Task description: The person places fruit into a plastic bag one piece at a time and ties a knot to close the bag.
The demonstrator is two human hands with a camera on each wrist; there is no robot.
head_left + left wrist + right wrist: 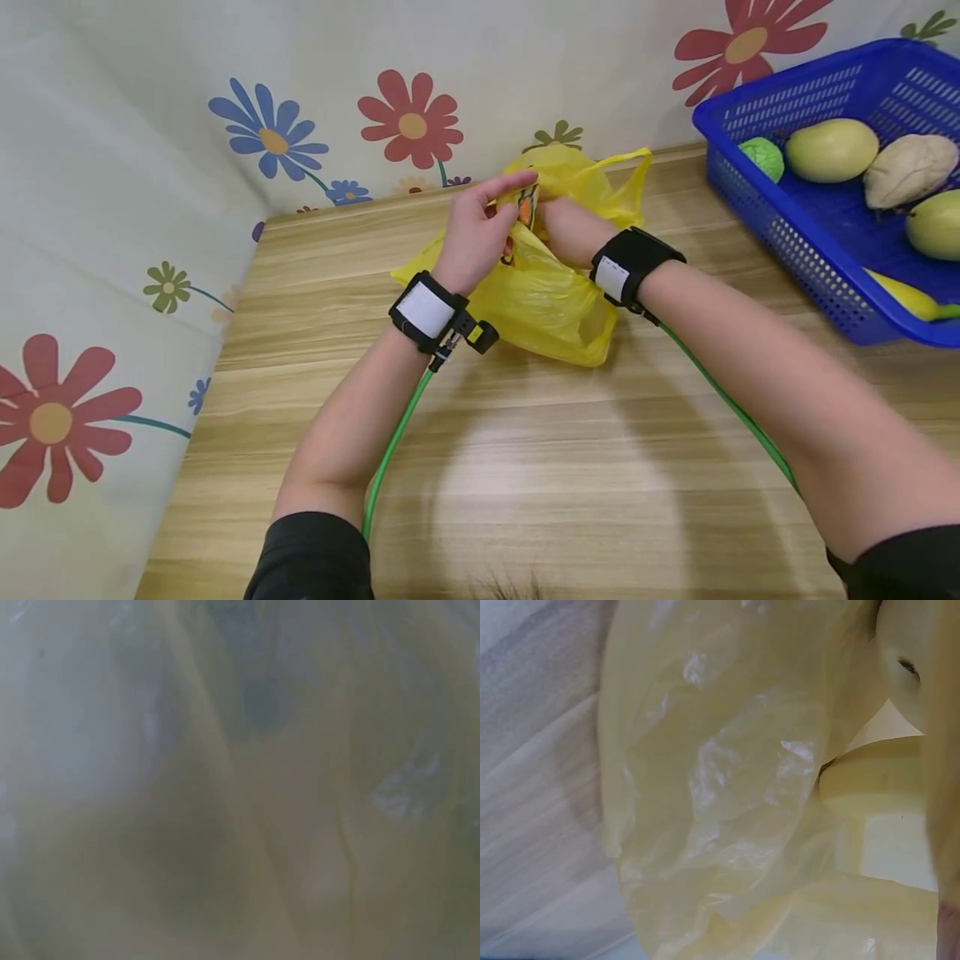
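Yellow plastic bag (551, 296): one, crumpled, stood at the far middle of the counter (570, 467), left of the blue basket (806, 242). Left hand (480, 221): at the bag's mouth, index finger straight, thumb and lower fingers gripping the edge. Right hand (572, 229): inside the mouth, fingers hidden; grip could not be told. Patterned orange-and-black item (527, 207): between the hands. Rounded item with dark spot (901, 682): within the bag.
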